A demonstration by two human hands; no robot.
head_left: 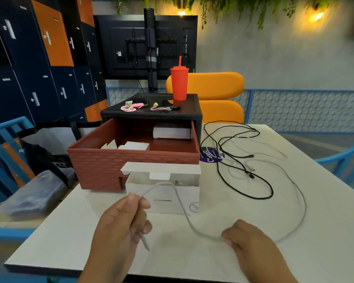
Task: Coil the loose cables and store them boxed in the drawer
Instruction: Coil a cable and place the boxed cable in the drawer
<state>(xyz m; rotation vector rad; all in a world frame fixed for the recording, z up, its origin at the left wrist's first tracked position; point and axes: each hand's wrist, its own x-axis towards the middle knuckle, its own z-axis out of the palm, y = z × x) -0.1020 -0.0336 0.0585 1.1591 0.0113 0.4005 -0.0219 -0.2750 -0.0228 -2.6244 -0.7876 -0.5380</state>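
**Coiling begun**

The drawer (131, 160) is held open beyond both hands, the box (168, 194) just ahead. The white cable (187, 218) is pinched near its plug by the left hand (121, 227) and gripped further along by the right hand (251, 242); slack should next be looped.

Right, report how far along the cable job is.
Done: the drawer is open with white boxes inside, and an open box waits before it. In hand: left hand and right hand hold a white cable, not yet coiled. Left: the black cable and others lie loose.
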